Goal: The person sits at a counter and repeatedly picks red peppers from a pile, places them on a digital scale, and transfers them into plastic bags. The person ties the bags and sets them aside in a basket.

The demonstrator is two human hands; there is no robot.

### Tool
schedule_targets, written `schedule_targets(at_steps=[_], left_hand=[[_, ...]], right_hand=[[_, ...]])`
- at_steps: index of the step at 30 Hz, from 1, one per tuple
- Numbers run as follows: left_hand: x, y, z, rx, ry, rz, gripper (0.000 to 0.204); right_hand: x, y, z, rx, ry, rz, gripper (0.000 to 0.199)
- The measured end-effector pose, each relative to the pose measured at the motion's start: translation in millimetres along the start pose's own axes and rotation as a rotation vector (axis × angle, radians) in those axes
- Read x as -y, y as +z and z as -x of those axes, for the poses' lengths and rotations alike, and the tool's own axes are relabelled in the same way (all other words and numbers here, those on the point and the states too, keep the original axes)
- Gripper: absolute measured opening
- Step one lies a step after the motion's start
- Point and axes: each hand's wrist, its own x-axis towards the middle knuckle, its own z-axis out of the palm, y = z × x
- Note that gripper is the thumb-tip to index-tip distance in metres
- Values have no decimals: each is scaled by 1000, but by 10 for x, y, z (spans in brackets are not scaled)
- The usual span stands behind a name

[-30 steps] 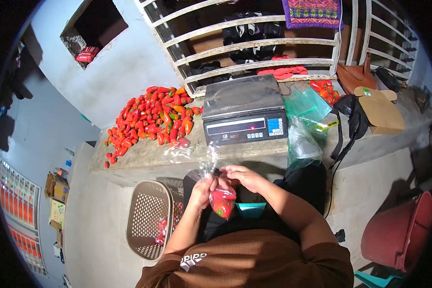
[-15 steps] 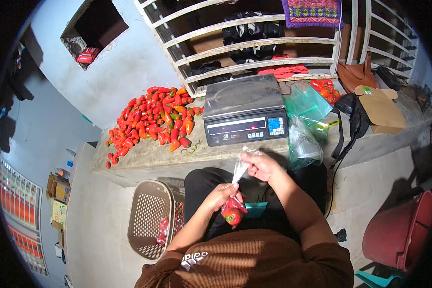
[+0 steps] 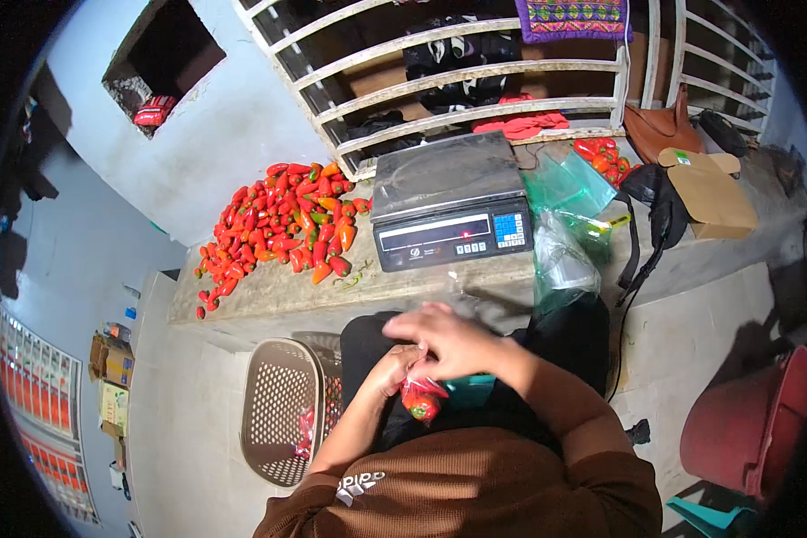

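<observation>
A seated person in a brown shirt holds a clear plastic bag of red peppers [image 3: 423, 398] over the lap, before a concrete ledge [image 3: 242, 306].
The left hand [image 3: 392, 369] grips the gathered bag neck, its fingers closed and partly hidden; the right hand [image 3: 446, 344], blurred, crosses above it with fingers extended, and whether they pinch the plastic cannot be told. The bag hangs below both hands; beyond stand a digital scale [image 3: 448, 193] and loose peppers [image 3: 278, 224], with a perforated basket [image 3: 281, 408] at left.
</observation>
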Motion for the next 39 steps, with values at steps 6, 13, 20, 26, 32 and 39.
schedule_targets(at_steps=[6, 13, 20, 26, 32, 39], left_hand=[[-81, 8, 112, 155, -40, -91, 16], [-141, -163, 121, 171, 54, -263, 31], [-280, -95, 140, 1, 551, -940, 14], [-229, -1, 75, -169, 652, -1026, 12], [-100, -50, -113, -314, 663, -1173, 12], [226, -399, -362, -343, 498, -725, 10]], right_hand=[[-159, 213, 37, 473, 300, 58, 62], [-334, 220, 124, 363, 311, 114, 21], [-348, 235, 145, 269, 414, 112, 16], [-397, 316, 178, 229, 527, 164, 16], [-307, 230, 148, 229, 626, 242, 21], [-193, 147, 89, 252, 600, 205, 26]])
